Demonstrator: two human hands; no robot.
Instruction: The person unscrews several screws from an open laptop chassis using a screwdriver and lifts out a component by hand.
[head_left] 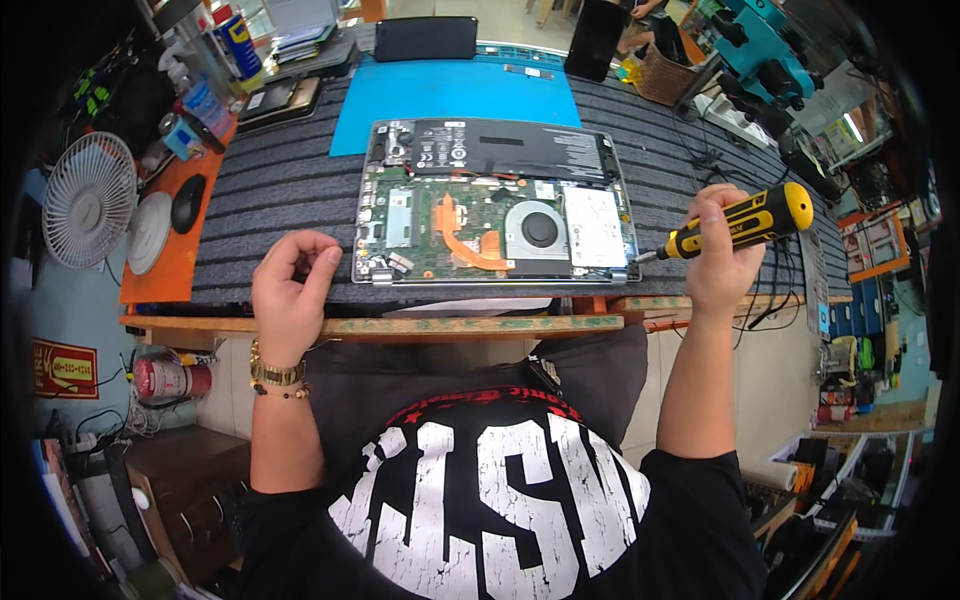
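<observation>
An opened laptop base (470, 215) lies on the striped grey mat, its inside facing up. Along its far side runs a black battery (510, 150); nearer are a green circuit board, a copper heat pipe (462, 240), a round fan (538, 230) and a white-labelled rectangular part (592, 228). My right hand (722, 245) is closed round a yellow and black screwdriver (740, 222). Its tip points left, at the laptop's near right corner by the hinge. My left hand (292, 280) rests beside the near left corner, fingers curled and thumb close to them; whatever they may hold is hidden.
Under the laptop's far side extends a blue mat (450, 90), with a black phone-like slab (426, 38) beyond. At left stand a white fan (90, 200), a black mouse (188, 203) and spray bottles. Cables, a basket (662, 75) and a teal microscope (765, 50) occupy the right.
</observation>
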